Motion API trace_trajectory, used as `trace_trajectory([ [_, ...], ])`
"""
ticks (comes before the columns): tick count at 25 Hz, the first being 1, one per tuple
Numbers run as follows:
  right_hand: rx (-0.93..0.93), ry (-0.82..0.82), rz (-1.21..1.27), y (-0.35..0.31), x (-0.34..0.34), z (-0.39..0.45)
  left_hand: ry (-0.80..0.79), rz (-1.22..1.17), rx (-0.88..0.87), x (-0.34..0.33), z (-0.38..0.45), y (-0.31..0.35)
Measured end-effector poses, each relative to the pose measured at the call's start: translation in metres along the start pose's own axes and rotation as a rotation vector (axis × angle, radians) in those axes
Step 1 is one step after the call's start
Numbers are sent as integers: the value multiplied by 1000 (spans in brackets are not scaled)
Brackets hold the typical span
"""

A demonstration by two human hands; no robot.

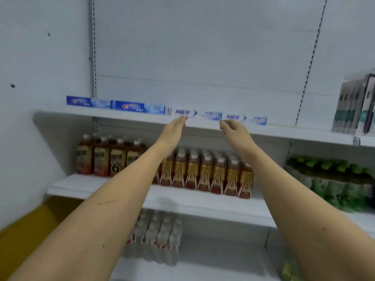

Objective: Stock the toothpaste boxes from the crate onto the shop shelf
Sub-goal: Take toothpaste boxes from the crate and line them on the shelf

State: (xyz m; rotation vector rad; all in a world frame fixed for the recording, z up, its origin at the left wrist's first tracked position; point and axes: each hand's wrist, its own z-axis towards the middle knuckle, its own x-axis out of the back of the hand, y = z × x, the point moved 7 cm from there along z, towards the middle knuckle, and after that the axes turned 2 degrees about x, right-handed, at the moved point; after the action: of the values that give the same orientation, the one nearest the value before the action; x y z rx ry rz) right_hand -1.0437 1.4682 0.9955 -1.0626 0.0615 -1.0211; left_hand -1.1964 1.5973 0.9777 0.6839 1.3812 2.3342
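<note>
Four toothpaste boxes lie end to end along the front of the top shelf [284, 133], long faces outward. The two on the left are blue: the first blue box [89, 102] sits at the shelf's left end and the second blue box [140, 107] butts up against it; both carry a red-and-white logo, but the writing is too blurred to read. Next come two white boxes with blue Chinese characters I cannot make out, the third box [195, 114] and the fourth box [244, 119].

Both arms are stretched up to that row. The left hand [172, 131] is flat and open, fingers together, with its fingertips [183, 118] at the lower left edge of the third box; it grips nothing. The right hand [236, 131] is loosely open with fingers slightly curled, just below the seam between the third and fourth boxes, and holds nothing.

At the far right of the same shelf stand some dark upright packs [354, 106]. One shelf down, brown tea bottles [109, 157] with large Chinese labels stand beside red-and-gold bottles [205, 175], with green bottles [334, 179] further right. Lower still are clear water bottles [158, 238]. The crate is not in sight.
</note>
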Motion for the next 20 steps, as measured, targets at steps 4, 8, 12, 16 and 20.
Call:
trace_trajectory([
  [4, -142, -69, 78, 45, -52, -64, -9, -103, 197, -18, -49, -83],
  [8, -354, -163, 153, 128, -105, -117, -33, -118, 376, -52, -88, -172],
  [12, -600, -258, 221, 233, -149, -183, -85, -91, 574, -91, -136, -269],
  [16, -825, -387, 252, 330, -190, -264, -128, -26, 842, -131, -204, -378],
  [20, -1039, -450, 290, 401, -212, -342, -101, -39, 1065, -161, -263, -467],
])
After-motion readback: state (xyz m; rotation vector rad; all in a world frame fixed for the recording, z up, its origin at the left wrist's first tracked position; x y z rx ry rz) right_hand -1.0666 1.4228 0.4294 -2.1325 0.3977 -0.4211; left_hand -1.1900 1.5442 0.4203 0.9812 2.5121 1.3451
